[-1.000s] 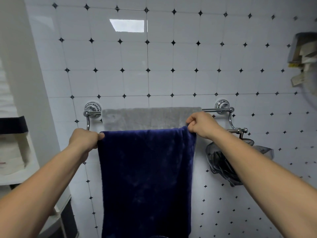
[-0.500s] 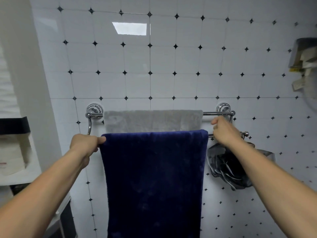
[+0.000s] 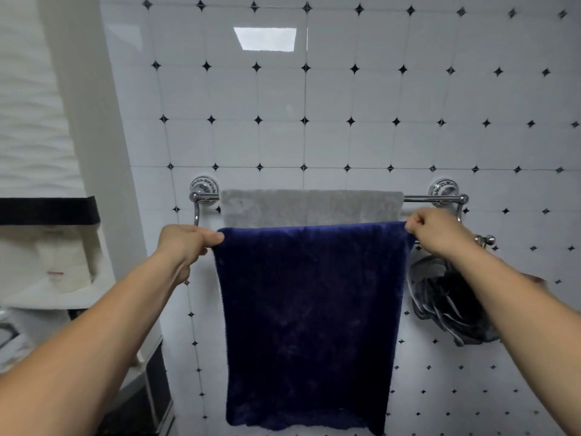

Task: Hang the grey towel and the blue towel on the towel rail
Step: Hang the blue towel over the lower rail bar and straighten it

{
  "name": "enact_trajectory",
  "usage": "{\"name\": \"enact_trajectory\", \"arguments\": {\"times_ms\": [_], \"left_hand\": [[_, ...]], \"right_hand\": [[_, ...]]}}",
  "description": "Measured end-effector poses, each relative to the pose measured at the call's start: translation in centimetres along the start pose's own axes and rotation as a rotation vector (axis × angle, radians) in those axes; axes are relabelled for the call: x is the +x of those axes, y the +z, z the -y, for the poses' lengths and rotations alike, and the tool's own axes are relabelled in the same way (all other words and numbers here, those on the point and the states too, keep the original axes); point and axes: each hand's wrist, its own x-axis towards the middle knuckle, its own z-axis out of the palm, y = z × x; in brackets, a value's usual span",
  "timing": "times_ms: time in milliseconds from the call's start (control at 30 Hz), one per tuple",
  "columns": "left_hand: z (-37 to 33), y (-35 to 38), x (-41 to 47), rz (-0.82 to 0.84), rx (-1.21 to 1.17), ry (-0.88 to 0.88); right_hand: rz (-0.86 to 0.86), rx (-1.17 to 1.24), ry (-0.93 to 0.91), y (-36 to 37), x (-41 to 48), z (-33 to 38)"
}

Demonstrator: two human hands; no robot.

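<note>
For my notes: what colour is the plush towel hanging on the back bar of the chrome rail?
The plush back towel is plain light grey; head view.

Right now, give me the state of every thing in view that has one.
towel rail, fixed to the wall
grey towel, draped over its rear bar
blue towel, hanging spread in front, top corners held
left hand, pinches blue towel's left top corner
right hand, pinches its right top corner

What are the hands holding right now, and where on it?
Both hands hold the blue towel at its top edge: the left hand pinches the top left corner, the right hand the top right corner.
</note>
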Motion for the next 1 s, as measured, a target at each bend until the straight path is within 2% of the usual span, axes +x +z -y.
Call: {"name": "enact_trajectory", "arguments": {"times_ms": [167, 233, 333, 400, 667, 800, 1000], "left_hand": [[1.7, 0.2, -0.5, 0.022, -0.037, 0.035], [1.8, 0.5, -0.8, 0.027, -0.052, 0.048], [2.1, 0.6, -1.1, 0.053, -0.011, 0.027], [2.5, 0.5, -1.1, 0.063, 0.035, 0.015], [4.5, 0.4, -1.1, 0.051, 0.081, 0.02], [4.2, 0.3, -0.8, 0.085, 0.056, 0.027], [3.7, -0.5, -0.1, 0.062, 0.053, 0.065]], "right_hand": [[-0.09, -0.017, 0.081, 1.3, -1.5, 0.0], [-0.05, 0.039, 0.126, 2.0, -2.3, -0.4], [0.047, 0.394, 0.2, 3.6, -3.1, -1.2], [0.047, 0.496, 0.228, 3.8, -2.8, -2.2], [0.118, 0.621, 0.213, 4.5, -3.7, -3.5], [0.2, 0.717, 0.268, 3.8, -4.3, -3.1], [0.262, 0.676, 0.27, 4.3, -5.9, -3.2]]}}
